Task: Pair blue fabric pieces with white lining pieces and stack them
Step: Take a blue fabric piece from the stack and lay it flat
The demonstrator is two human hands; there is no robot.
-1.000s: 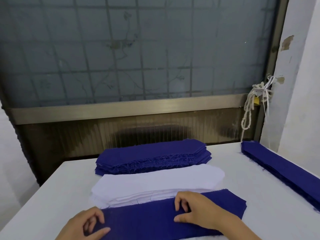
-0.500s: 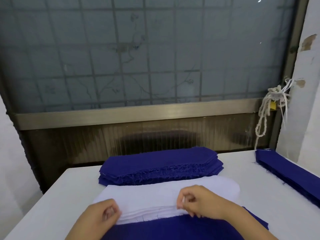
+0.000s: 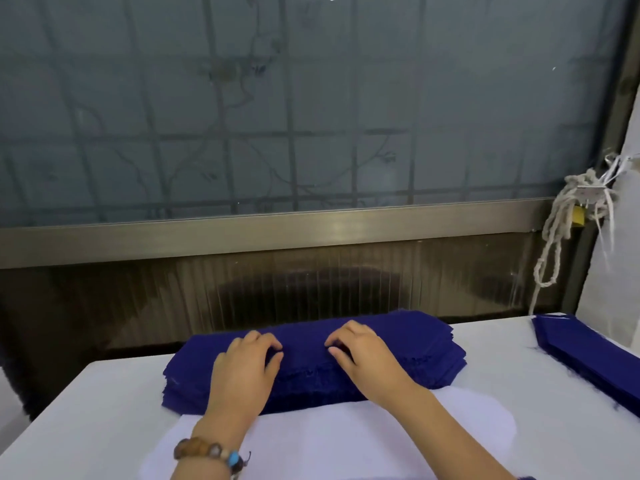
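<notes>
Head view, centre: left hand and right hand pinch the blue stack, whose top layer looks light, floppy, likely best lifted two-handed.

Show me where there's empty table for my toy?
Bare table left of the blue stack and white lining, plus a strip between that stack and the right-edge blue pile. Crowded middle: left hand and right hand on the stack.

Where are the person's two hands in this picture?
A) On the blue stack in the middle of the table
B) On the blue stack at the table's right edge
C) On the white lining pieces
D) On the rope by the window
A: the left hand and the right hand both lie with curled fingers on top of the middle blue stack, beyond the white lining pieces.
</notes>
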